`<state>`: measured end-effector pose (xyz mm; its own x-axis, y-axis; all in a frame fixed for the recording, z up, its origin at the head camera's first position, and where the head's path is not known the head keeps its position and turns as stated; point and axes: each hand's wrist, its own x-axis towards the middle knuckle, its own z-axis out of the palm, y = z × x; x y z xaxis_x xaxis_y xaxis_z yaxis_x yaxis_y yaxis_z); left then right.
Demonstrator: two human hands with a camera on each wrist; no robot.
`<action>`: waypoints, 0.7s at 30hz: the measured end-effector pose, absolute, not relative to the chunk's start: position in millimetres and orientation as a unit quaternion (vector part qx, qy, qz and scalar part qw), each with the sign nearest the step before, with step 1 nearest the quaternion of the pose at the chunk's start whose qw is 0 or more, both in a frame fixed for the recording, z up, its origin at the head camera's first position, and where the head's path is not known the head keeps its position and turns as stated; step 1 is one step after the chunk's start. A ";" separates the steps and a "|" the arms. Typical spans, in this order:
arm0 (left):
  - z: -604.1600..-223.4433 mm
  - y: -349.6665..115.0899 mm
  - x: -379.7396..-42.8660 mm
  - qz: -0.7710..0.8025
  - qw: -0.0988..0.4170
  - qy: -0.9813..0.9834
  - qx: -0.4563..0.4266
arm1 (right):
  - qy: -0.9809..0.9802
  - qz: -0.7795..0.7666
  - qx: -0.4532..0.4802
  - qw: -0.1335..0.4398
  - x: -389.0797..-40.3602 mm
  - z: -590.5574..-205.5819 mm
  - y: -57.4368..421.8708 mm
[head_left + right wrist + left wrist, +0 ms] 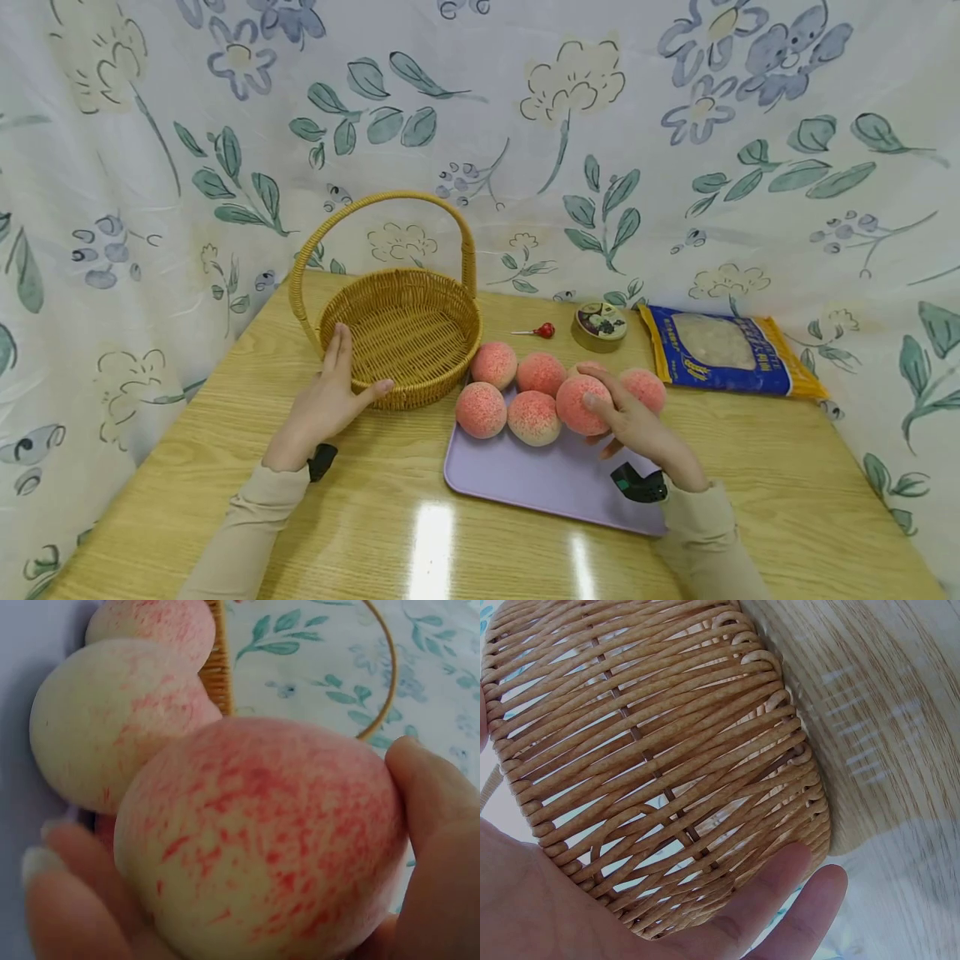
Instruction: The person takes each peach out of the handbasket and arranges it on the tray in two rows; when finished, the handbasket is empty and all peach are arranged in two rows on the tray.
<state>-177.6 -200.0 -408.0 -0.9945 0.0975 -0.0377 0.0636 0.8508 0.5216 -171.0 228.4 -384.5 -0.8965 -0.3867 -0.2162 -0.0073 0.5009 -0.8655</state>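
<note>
My right hand (637, 425) grips a pink-and-cream peach (583, 404) over the lavender tray (525, 479). In the right wrist view the thumb and fingers lie around this peach (262, 840), and another peach (112, 724) sits close beside it. Several more peaches rest in rows toward the tray's back edge, among them one at the front left (481, 410). My left hand (330, 404) rests against the left front of a woven basket (408, 396), fingers extended and thumb spread. The left wrist view shows its straight fingers (769, 900) along the wicker side. Only bare weave shows inside the basket.
Behind the peaches lie a red lollipop (545, 331), a round tin (600, 325) and a blue-and-yellow packet (731, 354). The basket's tall handle (382, 197) arches upward. A floral curtain (480, 125) hangs along the wooden table's (360, 517) back and sides.
</note>
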 end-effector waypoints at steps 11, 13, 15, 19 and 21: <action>-405.3 -201.6 -178.4 0.267 0.024 0.962 0.043 | 0.912 -0.365 -0.142 0.123 -166.8 -378.4 224.6; -404.8 -201.2 -178.4 0.266 0.021 0.963 0.042 | 0.920 -0.348 -0.150 0.101 -167.5 -379.3 225.1; -404.7 -200.3 -177.8 0.265 0.021 0.963 0.042 | 0.923 -0.340 -0.156 0.087 -168.4 -380.8 226.5; -405.2 -199.2 -176.1 0.269 0.027 0.962 0.044 | 0.924 -0.339 -0.150 0.094 -170.6 -384.7 232.3; -404.9 -199.3 -175.4 0.272 0.030 0.961 0.045 | 0.921 -0.345 -0.149 0.107 -171.4 -385.7 235.0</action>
